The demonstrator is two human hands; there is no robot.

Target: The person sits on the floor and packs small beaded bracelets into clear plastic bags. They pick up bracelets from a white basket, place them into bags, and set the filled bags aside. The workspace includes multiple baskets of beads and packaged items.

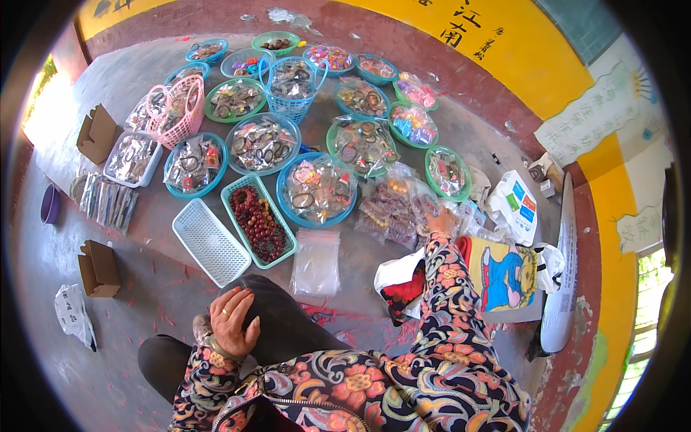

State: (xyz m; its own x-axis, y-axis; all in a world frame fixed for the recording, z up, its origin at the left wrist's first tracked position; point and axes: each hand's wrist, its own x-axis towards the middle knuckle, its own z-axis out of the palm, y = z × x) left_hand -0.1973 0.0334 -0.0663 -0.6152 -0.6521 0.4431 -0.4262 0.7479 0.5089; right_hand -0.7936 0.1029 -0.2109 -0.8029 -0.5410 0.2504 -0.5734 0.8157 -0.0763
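My left hand [232,320] rests on my bent knee, fingers stretched out and holding nothing. To the right, my right hand [440,221] reaches out to the edge of a pile of clear plastic bags of dark purplish beaded pieces [392,209]. Its fingertips are partly lost among the plastic, so their grip is unclear. In front of me a pale green basket [229,189] holds dark red beaded bracelets [258,222]. Beside it stands a white plastic basket [188,216] with nothing in it. A stack of clear flat bags [317,263] lies to the right of the green basket.
Several round basins of bagged trinkets, such as a blue basin [353,198], fill the floor ahead. Among them stand a pink handled basket [188,119] and a blue one [289,108]. Cardboard boxes [99,270] are at left. A colourful printed bag [500,277] lies by my right forearm.
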